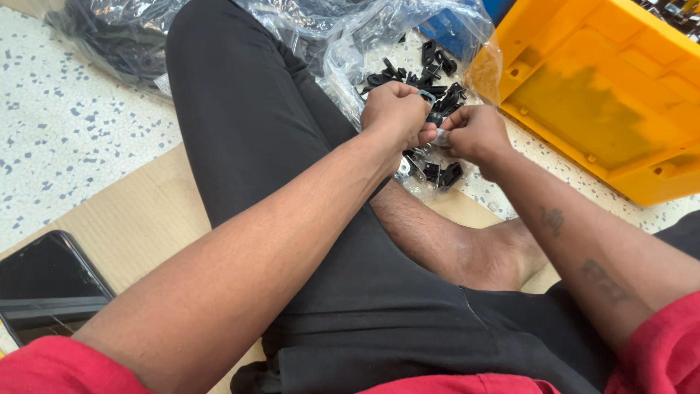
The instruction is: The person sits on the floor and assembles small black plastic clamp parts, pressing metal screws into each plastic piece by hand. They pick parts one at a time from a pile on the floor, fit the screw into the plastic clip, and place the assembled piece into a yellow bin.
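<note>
A person sat cross-legged on the floor [65,138], seen from above, with both hands brought together over a heap of small black plastic clips [430,73] lying on a crumpled clear plastic bag [350,44]. The left hand [396,113] was closed in a fist around one black clip, while the right hand [474,133] pinched a small pale piece [440,136] at its fingertips, the two hands touching where the parts met. Judging by the grip, the fit would go best with the clip held steady and the pale piece pressed in squarely. A yellow plastic crate [605,95] stood just right of the heap. A dark phone [47,288] lay on a sheet of cardboard [146,219] by the person's left knee.
</note>
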`<state>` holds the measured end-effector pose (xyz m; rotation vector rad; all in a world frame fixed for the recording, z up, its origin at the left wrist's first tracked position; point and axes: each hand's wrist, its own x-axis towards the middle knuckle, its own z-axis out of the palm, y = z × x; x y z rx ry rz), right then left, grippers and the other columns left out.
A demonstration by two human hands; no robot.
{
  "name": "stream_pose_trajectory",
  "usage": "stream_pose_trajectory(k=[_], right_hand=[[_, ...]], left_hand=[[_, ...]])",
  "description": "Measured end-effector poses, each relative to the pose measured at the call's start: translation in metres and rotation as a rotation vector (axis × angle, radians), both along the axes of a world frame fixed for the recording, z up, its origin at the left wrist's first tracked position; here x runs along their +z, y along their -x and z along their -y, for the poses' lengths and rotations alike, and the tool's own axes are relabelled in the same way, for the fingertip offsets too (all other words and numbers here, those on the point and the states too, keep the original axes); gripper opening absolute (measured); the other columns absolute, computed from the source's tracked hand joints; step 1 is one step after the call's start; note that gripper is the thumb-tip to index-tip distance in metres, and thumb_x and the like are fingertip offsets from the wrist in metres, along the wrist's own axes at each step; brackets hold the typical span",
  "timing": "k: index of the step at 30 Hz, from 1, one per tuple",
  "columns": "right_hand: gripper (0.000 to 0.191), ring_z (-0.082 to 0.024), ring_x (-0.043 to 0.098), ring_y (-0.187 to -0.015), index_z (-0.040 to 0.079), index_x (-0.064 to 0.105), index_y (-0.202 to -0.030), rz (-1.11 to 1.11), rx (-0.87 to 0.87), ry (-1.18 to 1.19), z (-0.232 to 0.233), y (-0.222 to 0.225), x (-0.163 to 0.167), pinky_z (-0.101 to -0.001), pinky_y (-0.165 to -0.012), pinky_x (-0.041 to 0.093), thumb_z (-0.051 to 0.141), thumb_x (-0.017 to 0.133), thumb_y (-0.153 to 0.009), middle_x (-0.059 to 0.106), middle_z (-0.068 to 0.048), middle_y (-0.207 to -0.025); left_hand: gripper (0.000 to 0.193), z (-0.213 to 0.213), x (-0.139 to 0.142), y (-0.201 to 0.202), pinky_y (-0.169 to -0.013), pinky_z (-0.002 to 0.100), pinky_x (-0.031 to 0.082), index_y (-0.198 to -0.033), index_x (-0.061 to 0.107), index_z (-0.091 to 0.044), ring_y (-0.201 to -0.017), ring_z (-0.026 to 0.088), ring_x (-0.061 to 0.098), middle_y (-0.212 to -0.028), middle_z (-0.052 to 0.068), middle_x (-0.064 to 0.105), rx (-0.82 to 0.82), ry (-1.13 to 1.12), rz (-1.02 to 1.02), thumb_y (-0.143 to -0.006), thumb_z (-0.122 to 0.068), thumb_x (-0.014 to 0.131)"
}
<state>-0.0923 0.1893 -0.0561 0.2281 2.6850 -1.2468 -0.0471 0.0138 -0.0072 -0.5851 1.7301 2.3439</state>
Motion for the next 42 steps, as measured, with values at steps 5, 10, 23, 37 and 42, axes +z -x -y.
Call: stream_pose_trajectory(k=[5,10,23,37,42], right_hand=[[0.013,-0.02,0.07,-0.07,-0.002,0.064,-0.098,0.074,-0.026,0.136,0.008,-0.003,-0.003,-0.0327,-0.06,0.061,-0.004,0.067,-0.086,0.069,-0.01,-0.084],[0.015,-0.019,0.07,-0.074,-0.003,0.07,-0.099,0.048,0.026,0.034,0.011,-0.013,-0.001,-0.0307,-0.064,0.058,0.0,0.069,-0.085,0.072,-0.012,-0.086],[0.023,-0.019,0.07,-0.079,0.006,0.076,-0.101,-0.021,0.081,-0.277,0.014,-0.028,0.017,-0.0363,-0.075,0.057,0.007,0.078,-0.078,0.075,-0.01,-0.089],[0.028,-0.024,0.064,-0.1,-0.003,0.049,-0.126,-0.116,-0.095,1.164,-0.018,-0.1,0.162,-0.0337,-0.088,0.059,-0.002,0.053,-0.098,0.061,-0.02,-0.118],[0.029,-0.022,0.067,-0.098,-0.002,0.056,-0.126,-0.197,-0.245,0.919,-0.017,-0.122,0.148,-0.03,-0.091,0.058,-0.007,0.052,-0.098,0.066,-0.018,-0.116]], left_hand=[[0.024,-0.001,-0.001,-0.003,-0.047,0.027,0.061,-0.11,0.067,-0.006,-0.057,0.015,0.07,-0.082,0.011,0.073,-0.036,0.009,0.002,-0.087,0.0,0.064],[0.01,0.0,0.002,-0.007,-0.045,0.027,0.06,-0.094,0.063,-0.002,-0.056,0.015,0.07,-0.076,0.011,0.071,-0.04,0.058,0.023,-0.087,-0.001,0.07],[0.009,0.002,-0.002,-0.005,-0.044,0.026,0.057,-0.092,0.063,-0.004,-0.054,0.013,0.068,-0.073,0.009,0.07,0.05,0.002,-0.022,-0.086,-0.001,0.069],[0.008,0.003,0.001,-0.011,-0.051,0.024,0.06,-0.098,0.067,-0.002,-0.062,0.012,0.07,-0.079,0.008,0.071,-0.022,0.04,-0.041,-0.09,-0.002,0.067],[0.011,-0.005,0.006,-0.023,-0.053,0.025,0.061,-0.098,0.069,-0.002,-0.062,0.012,0.07,-0.08,0.008,0.073,-0.134,0.103,-0.082,-0.087,-0.003,0.07]])
